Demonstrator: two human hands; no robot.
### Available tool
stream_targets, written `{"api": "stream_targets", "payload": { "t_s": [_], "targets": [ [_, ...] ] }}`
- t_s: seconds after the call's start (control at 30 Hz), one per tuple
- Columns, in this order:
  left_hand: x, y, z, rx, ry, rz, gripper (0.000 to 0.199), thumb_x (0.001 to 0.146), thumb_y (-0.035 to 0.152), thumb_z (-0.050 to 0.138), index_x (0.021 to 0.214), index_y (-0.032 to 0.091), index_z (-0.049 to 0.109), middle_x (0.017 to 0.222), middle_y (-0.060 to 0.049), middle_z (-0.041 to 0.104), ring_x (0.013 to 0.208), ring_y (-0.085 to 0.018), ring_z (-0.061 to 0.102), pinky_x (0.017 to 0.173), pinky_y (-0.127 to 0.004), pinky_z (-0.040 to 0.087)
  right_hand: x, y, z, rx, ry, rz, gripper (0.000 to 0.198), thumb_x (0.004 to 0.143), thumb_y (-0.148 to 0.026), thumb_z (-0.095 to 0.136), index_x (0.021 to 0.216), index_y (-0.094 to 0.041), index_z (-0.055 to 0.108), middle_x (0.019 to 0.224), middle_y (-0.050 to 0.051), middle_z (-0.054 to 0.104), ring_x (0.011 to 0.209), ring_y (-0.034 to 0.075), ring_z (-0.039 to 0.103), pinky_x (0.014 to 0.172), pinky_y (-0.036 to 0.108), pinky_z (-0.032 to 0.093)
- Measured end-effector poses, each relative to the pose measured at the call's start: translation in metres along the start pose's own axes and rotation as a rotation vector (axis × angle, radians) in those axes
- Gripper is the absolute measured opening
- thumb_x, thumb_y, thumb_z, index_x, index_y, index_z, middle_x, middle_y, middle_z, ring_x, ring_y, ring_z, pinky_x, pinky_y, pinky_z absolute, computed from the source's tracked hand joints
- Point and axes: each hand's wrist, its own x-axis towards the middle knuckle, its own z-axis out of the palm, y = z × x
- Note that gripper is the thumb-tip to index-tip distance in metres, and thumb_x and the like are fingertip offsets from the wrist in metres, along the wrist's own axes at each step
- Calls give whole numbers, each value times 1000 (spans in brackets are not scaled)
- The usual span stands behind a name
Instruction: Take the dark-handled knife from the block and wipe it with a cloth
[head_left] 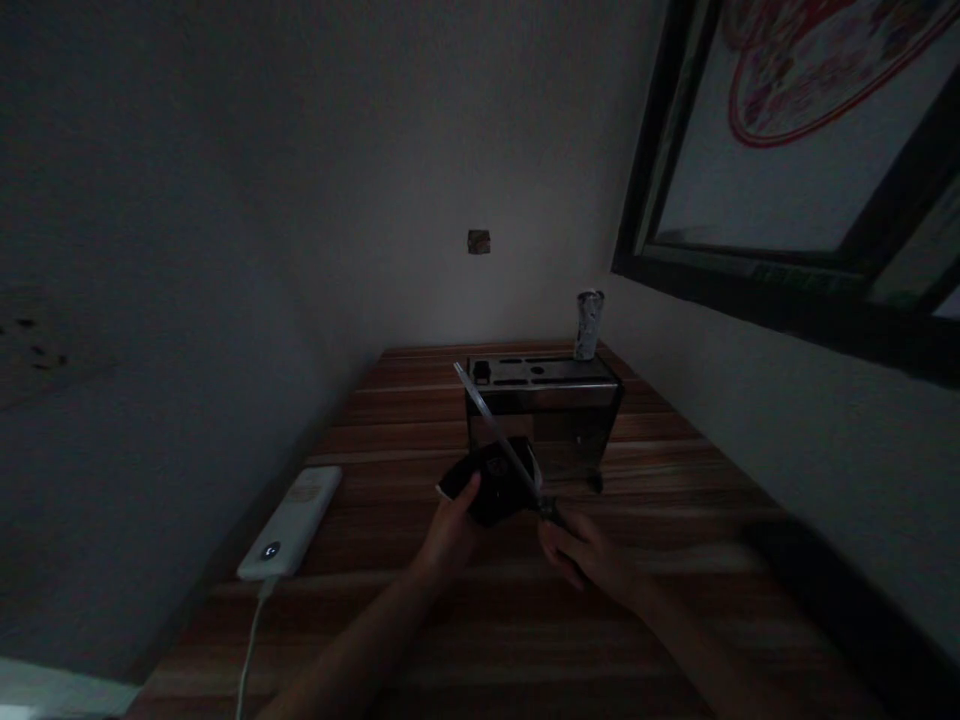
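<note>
Blk item point(491, 497) + long-bladed tool point(510, 452) in hands point(448, 528)

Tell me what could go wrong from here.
The knife-like tool in the right hand crosses in front of the black item in the left hand; in this dim light, a slip might nick that item or hand. The cable on the white power bank runs near the left forearm and could snag.

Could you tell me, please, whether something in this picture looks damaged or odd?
Yes, perhaps: the small brown square on the back wall looks odd. Its dark, uneven surface interrupts the plain wall around it, possibly an uncovered fitting, but the light is too dim to tell.
</note>
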Motion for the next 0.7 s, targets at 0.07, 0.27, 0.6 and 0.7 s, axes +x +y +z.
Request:
{"api": "stream_targets", "payload": {
  "t_s": [0.07, 0.27, 0.6, 0.7],
  "targets": [
    [-2, 2, 1, -5, -1, 1, 25, 79, 21, 62, 104, 16, 60, 100, -7, 70, 101, -24, 63, 94, -42, 46, -2, 1, 0, 95, -64, 22, 48, 77, -63, 51, 62, -18, 43, 48, -7, 39, 31, 4, 31, 30, 19, 20],
    [-10, 2, -1, 36, -32, -112, 28, 78, 27, 62, 103, 14, 61, 106, -9, 68, 111, -28, 56, 97, -44, 42, -2, 7, 9, 198, -159, 46, 44, 74, -58, 59, 62, -19, 43, 33, -11, 33, 26, 4, 25, 31, 19, 17],
    [-15, 11, 6, -60, -340, -235, 46, 81, 55, 46, 102, 18, 65, 113, -5, 65, 125, -25, 43, 105, -39, 32, 0, 7, 14, 115, -137, 5, 46, 81, -54, 52, 55, -18, 43, 34, -8, 38, 30, 5, 30, 35, 21, 20],
    [-8, 5, -2, 25, -332, -187, 28, 82, 33, 51, 97, 16, 67, 107, -5, 68, 116, -21, 52, 102, -34, 36, 0, 7, 14, 73, -111, 12, 43, 81, -54, 53, 60, -18, 44, 36, -9, 37, 32, 5, 29, 36, 21, 19]
  ]
}}
